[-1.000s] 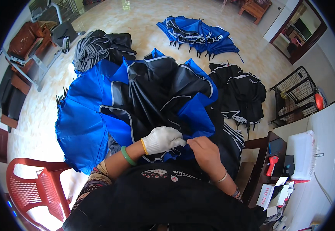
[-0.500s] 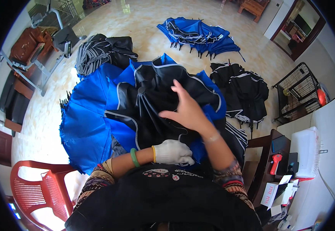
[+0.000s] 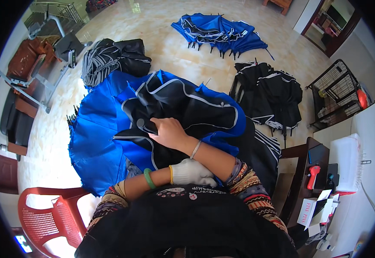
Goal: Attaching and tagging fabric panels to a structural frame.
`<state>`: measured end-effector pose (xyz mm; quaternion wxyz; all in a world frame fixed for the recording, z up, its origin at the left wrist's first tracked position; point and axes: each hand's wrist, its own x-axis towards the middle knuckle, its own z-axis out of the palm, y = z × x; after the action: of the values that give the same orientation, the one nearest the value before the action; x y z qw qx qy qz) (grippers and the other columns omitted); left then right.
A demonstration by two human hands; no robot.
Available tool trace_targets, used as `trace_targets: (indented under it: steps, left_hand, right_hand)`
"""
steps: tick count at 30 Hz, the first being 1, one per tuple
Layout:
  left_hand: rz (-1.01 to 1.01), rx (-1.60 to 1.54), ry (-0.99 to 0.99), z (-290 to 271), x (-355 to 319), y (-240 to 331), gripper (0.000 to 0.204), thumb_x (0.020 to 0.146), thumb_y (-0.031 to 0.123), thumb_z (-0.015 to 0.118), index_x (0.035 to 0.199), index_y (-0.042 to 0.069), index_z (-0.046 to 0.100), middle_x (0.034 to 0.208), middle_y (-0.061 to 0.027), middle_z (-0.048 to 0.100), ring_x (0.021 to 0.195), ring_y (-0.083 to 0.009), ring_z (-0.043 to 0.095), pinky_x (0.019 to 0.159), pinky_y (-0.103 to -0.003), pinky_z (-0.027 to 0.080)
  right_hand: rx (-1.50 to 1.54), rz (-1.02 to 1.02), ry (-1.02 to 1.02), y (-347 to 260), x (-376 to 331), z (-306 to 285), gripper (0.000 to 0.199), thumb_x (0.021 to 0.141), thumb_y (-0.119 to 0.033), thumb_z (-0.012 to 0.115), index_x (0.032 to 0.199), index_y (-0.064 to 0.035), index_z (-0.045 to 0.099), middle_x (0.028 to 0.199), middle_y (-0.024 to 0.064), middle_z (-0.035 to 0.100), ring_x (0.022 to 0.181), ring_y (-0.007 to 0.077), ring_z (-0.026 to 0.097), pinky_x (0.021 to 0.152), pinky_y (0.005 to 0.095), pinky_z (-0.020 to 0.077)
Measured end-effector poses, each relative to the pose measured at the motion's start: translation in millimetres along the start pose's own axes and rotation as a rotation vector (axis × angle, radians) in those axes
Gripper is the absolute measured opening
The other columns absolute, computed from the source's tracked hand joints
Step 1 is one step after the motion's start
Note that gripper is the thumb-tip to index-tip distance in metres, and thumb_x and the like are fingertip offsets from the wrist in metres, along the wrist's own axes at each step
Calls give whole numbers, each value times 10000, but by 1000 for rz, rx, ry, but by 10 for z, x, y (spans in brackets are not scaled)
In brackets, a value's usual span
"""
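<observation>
A partly folded umbrella (image 3: 209,109), black inside with grey edging and blue outside, lies across my lap. My bare right hand (image 3: 170,134) is closed around its black handle, just behind the round grey end (image 3: 140,123). My left hand (image 3: 192,173), in a white knit glove, is curled close to my body under my right forearm. Its fingertips are hidden, and what they hold does not show. To the left, a large spread of blue umbrella cloth (image 3: 97,133) with black rib tips along its edge lies beside the umbrella.
Black umbrellas (image 3: 278,94) lie on the floor to the right, with a blue pile (image 3: 217,34) farther off. Grey-edged black cloth (image 3: 105,60) sits at the far left. A red plastic chair (image 3: 52,215) stands near left; a dark table (image 3: 299,180) with small items stands right.
My right hand, open above the umbrella before, has come down and closed on its handle. The handle's round end has shifted left and nearer. My left hand has barely moved.
</observation>
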<state>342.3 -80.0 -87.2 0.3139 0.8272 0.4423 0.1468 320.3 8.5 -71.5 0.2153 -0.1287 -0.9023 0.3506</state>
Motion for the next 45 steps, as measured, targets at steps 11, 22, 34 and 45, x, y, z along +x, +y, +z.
trace_targets:
  steps: [11,22,34,45]
  left_hand:
    - [-23,-24,-58,11,26,4,359,889,490,548,945,175,710,928,-48,676,895,-245,644,790,-372,504]
    - [0,-70,-68,-60,55,31,386,892,492,543,979,153,705,981,-58,673,954,-243,631,841,-365,485]
    - [-19,109,397,-515,-171,221,344,780,351,691,1022,110,660,1022,-94,645,929,-291,626,804,-374,499]
    - [-428,520,1136,-727,-822,-90,660,661,241,787,1224,34,511,1086,-159,619,948,-349,616,819,-400,506]
  right_hand:
    - [29,63,-106,3,-60,-82,302,709,-251,733,899,-30,653,792,168,670,778,362,647,722,448,517]
    - [57,123,-110,28,-74,-89,268,713,-245,720,893,-50,684,810,177,672,799,373,643,764,451,515]
    - [79,532,293,774,-219,-838,332,797,-325,621,739,-4,684,731,215,656,735,362,666,659,432,511]
    - [366,525,951,1707,-1870,-2435,314,931,-227,536,1048,38,657,1027,118,677,938,180,628,849,317,478]
